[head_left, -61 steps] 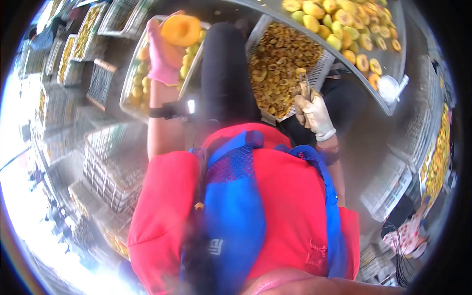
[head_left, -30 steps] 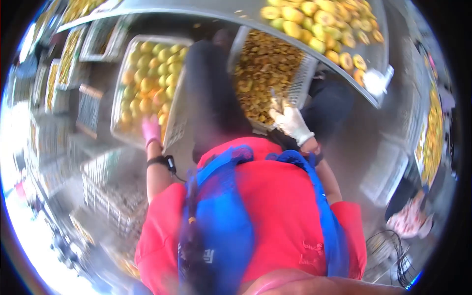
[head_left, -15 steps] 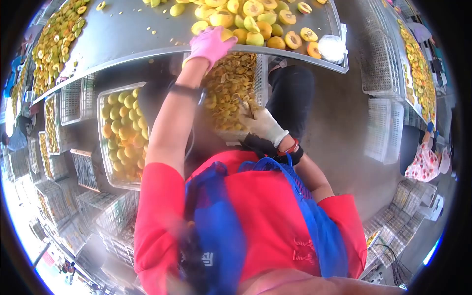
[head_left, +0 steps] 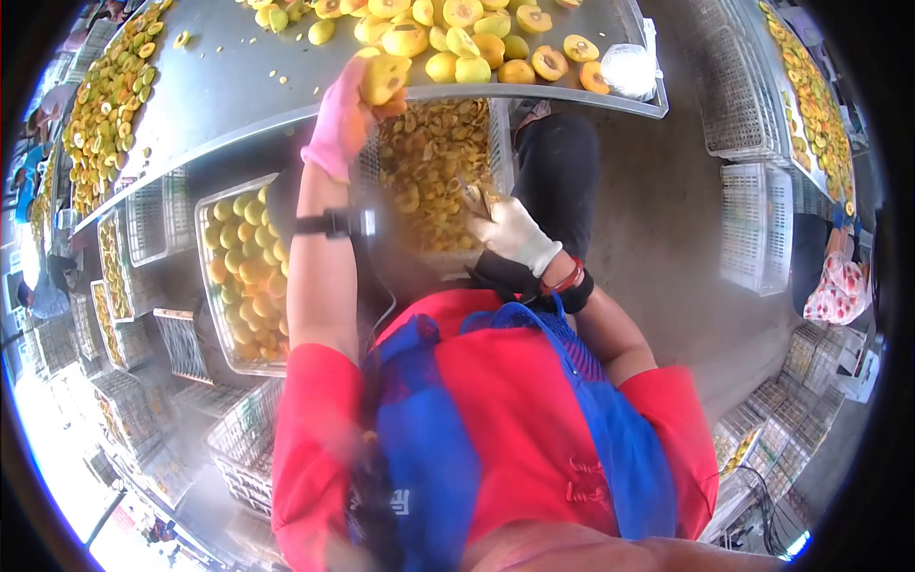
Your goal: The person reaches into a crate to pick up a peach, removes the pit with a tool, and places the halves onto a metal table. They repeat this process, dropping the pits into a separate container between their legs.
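My left hand, in a pink glove, is raised at the table's near edge with its fingers closed round a yellow peach half. The cut face shows a dark spot in the middle. My right hand, in a white glove, is closed above my lap on a small brownish thing that I cannot make out. Under both hands stands a crate filled with yellow-brown peels and scraps. Beyond my left hand, a pile of cut peaches lies on the metal table.
To my left stands a white crate of whole peaches. A white plastic bundle sits at the table's right corner. Stacked crates are on the right, near another person. More cut fruit lies at the table's far left.
My left hand has come back from the pile, moving left with a peach half now lifted in it. My right hand stays nearly where it was, still closed.
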Demonstrator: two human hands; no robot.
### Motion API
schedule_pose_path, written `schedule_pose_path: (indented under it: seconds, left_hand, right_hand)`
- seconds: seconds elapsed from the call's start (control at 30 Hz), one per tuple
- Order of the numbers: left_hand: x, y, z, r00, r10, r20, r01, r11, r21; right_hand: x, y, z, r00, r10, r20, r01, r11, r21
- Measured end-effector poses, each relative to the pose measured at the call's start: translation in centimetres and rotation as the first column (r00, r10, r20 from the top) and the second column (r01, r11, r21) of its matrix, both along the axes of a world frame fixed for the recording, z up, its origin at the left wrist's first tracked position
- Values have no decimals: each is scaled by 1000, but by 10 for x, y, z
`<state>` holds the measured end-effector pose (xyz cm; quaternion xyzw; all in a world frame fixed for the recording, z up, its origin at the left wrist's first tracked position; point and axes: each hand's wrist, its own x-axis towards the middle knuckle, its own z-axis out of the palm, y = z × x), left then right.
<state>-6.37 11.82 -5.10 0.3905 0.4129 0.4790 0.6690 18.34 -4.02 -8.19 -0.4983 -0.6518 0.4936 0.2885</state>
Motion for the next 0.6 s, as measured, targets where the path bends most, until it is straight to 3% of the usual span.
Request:
schedule_pose_path:
  seconds: [0.03, 0.13, 0.17, 0.23, 0.3, 0.4, 0.53, 0.57, 0.6]
  left_hand:
    - [-4, -15, 3, 979, -27, 202, 31, 999, -19]
    - [0, -52, 22, 944, -10, 329, 45, 994, -98]
    - [4, -60, 28, 947, 32, 320, 6, 993, -116]
    - [12, -73, 34, 947, 91, 309, -66, 994, -91]
    - [20, -84, 35, 931, 143, 335, -125, 989, -75]
    - [37, -102, 39, 919, 121, 376, -177, 977, 116]
    - [55, -126, 55, 999, 48, 1, -46, 940, 337]
    - [58, -129, 53, 998, 47, -44, -23, 902, 431]
    - [56, -128, 54, 1000, -1, -22, 10, 909, 417]
  right_hand:
    - [-4, 0, 0, 999, -7, -38, 9, 998, 62]
    - [-17, 7, 36, 996, 36, -84, -32, 999, 40]
    - [-21, 9, 35, 996, 53, -70, -43, 990, 136]
    - [-28, 11, 38, 977, 55, -208, -53, 999, 12]
    - [-35, 9, 60, 905, -32, -424, -109, 946, -305]
    - [-38, 12, 90, 841, -212, -498, -78, 863, -500]
    - [-48, 14, 94, 610, -301, -733, -55, 907, -418]
    - [-50, 16, 93, 583, -340, -738, -19, 902, -430]
    - [-47, 17, 91, 614, -331, -716, 20, 914, -405]
